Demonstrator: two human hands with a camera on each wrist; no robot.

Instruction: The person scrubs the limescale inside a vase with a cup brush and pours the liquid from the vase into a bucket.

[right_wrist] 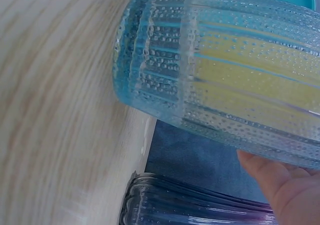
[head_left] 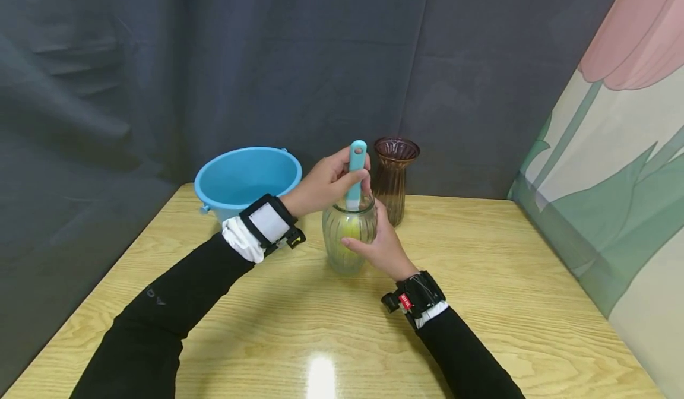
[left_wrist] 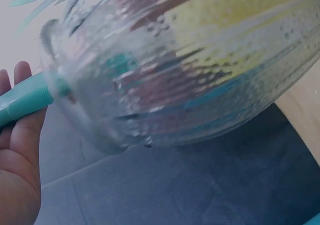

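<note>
A clear ribbed glass vase [head_left: 348, 238] stands on the wooden table [head_left: 481, 304], with something yellow inside it. My right hand [head_left: 376, 241] wraps around its side and holds it. My left hand [head_left: 328, 182] grips the teal handle of a brush [head_left: 355, 173] that goes down through the vase's mouth. In the left wrist view the vase [left_wrist: 190, 60] fills the frame, with the teal handle [left_wrist: 25, 97] against my palm [left_wrist: 20, 155]. The right wrist view shows the vase's ribbed wall [right_wrist: 220, 70], yellow inside, and part of my right hand [right_wrist: 285, 190].
A blue plastic basin [head_left: 247, 179] sits at the table's back left. A brown ribbed glass vase [head_left: 394, 176] stands just behind the clear one, also seen in the right wrist view as the brown vase [right_wrist: 200, 205]. A dark curtain hangs behind; a flower-print panel stands on the right.
</note>
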